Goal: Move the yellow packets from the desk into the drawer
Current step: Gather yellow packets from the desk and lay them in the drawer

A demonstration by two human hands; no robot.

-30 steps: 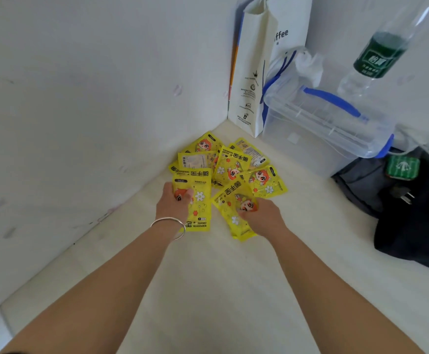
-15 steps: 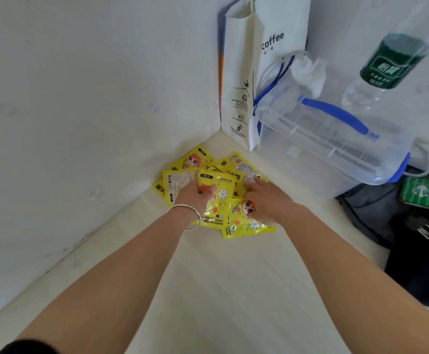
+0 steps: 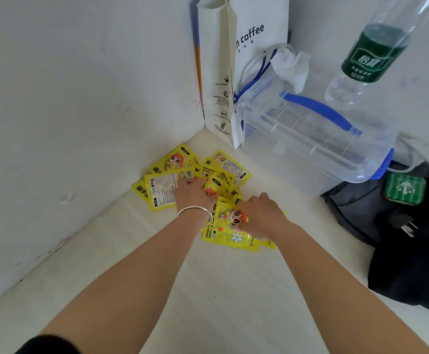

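Observation:
Several yellow hand-warmer packets [image 3: 172,162] lie in a loose pile in the desk's corner against the wall. My left hand [image 3: 191,194], with a silver bracelet on its wrist, lies on the middle of the pile, its fingers curled around a crumpled packet [image 3: 214,186]. My right hand [image 3: 262,217] lies to its right and nearer to me. It presses on two overlapping packets [image 3: 230,235], the thumb on the cartoon face of the top one. No drawer is in view.
A white paper coffee bag [image 3: 234,72] stands in the corner behind the pile. Beside it is a clear plastic box [image 3: 310,149] with a blue handle, and a green-labelled water bottle [image 3: 371,54] behind. A black bag [image 3: 412,251] with a plug lies at the right.
Both hands have moved forward from the pile's near edge onto it, carrying their packets. The left hand now grips a packet deeper in the pile. The right hand's packets lie flat beneath it.

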